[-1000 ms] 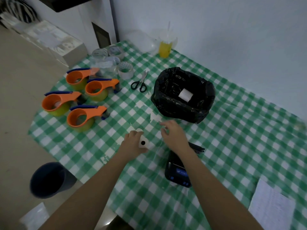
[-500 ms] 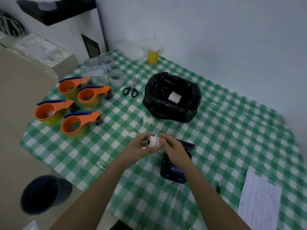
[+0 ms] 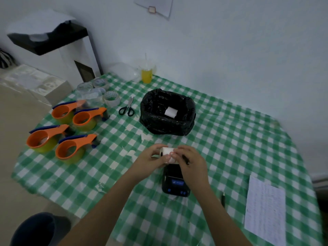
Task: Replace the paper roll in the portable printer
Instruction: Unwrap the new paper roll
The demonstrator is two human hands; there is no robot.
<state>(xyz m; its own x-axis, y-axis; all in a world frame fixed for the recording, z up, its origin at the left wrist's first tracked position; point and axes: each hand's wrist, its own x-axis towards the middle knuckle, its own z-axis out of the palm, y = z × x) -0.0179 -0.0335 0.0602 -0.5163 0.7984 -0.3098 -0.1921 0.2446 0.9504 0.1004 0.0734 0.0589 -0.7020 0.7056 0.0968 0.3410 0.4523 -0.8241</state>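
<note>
We have lifted the paper roll (image 3: 167, 151) off the tablecloth (image 3: 230, 139) — left hand (image 3: 150, 159) and right hand (image 3: 190, 163) both pinch it; the printer (image 3: 174, 183) lies just nearer.

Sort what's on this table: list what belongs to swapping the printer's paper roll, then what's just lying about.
Belongs to the job:
paper roll, held in the left hand and right hand
portable printer
black bin bag

Lying about:
orange tape dispensers
scissors
tape rolls
yellow drink
printed sheet

We see a green-and-white checked cloth (image 3: 230, 139), four orange tape dispensers (image 3: 74, 150), a black bin bag (image 3: 166, 125), a white paper roll (image 3: 167, 151) and a black printer (image 3: 174, 183).
</note>
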